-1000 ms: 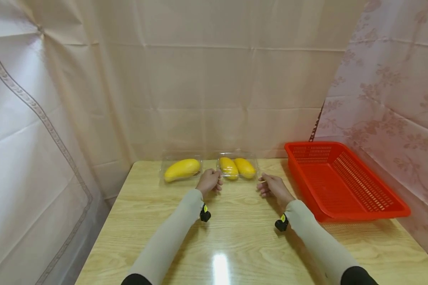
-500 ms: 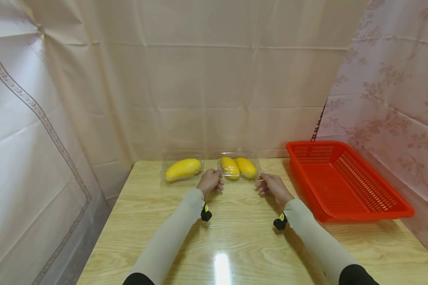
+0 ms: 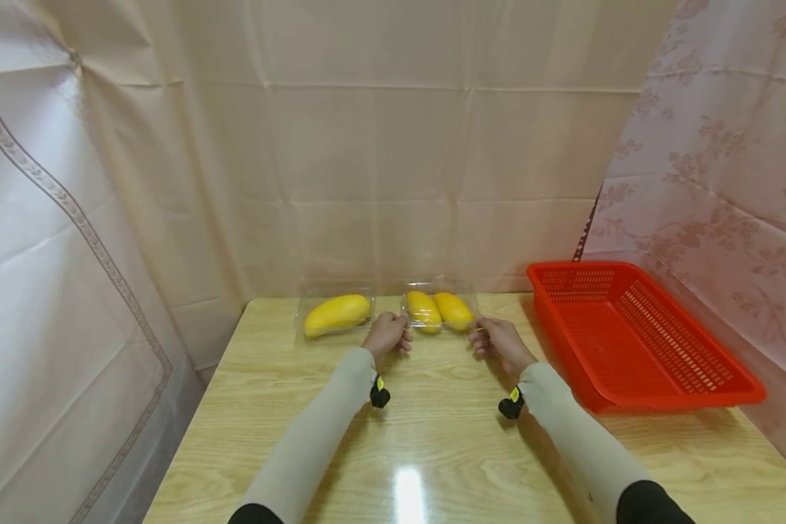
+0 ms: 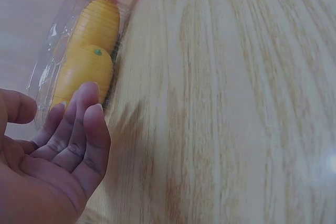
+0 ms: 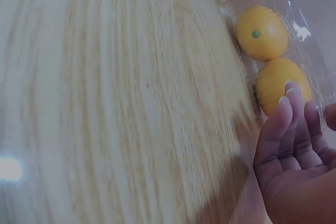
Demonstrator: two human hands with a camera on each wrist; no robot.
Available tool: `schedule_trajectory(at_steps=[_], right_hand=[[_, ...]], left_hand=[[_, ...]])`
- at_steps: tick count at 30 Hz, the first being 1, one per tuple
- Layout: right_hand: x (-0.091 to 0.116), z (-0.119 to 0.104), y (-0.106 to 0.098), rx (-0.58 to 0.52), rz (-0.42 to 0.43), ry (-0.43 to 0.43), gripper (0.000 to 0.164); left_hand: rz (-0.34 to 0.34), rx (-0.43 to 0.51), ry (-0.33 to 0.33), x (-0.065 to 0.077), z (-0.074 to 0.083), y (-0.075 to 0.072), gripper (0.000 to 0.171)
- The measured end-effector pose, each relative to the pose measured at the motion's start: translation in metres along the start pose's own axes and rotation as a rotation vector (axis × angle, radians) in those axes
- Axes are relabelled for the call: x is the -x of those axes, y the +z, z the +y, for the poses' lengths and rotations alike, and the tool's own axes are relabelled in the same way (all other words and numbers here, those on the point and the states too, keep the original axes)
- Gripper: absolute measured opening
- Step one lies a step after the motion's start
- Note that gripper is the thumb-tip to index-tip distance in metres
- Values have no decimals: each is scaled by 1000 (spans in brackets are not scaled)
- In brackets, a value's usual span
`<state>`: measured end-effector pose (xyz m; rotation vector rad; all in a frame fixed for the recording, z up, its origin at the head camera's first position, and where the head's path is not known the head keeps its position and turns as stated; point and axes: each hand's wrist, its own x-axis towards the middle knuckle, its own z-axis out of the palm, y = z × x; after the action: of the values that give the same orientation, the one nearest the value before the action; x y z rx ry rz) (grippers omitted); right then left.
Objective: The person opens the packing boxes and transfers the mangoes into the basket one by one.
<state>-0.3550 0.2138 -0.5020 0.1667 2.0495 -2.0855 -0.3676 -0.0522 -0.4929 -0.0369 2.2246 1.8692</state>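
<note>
Two yellow mangoes (image 3: 453,311) lie side by side in a clear plastic box (image 5: 247,3) at the back of the table. At the box's near left corner, my left hand (image 3: 385,335) pinches the edge between thumb and index finger; the other fingers are loosely bent. My right hand (image 3: 503,343) pinches the near right corner in the same way, with its other fingertips in front of a mango in the right wrist view. In the left wrist view, a green stem spot marks the nearer mango (image 4: 86,69). The box rests on the table.
Left of my left hand, a second clear box (image 3: 301,309) holds one longer yellow fruit (image 3: 337,314). A red perforated basket (image 3: 618,349) stands on the right side of the wooden table (image 3: 340,466). Beige cloth (image 3: 393,160) hangs right behind the boxes.
My right hand has moved slightly left, up to the box's right corner. My left hand stays at the left corner. The box and fruit stay put, apart from a slight view shift.
</note>
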Motion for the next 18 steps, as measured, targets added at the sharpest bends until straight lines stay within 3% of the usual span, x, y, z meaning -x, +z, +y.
schedule_trajectory(at_steps=[18], right_hand=[[10, 5, -11, -4, -91, -110, 27]], left_hand=[[-132, 28, 48, 11, -3, -5, 31]])
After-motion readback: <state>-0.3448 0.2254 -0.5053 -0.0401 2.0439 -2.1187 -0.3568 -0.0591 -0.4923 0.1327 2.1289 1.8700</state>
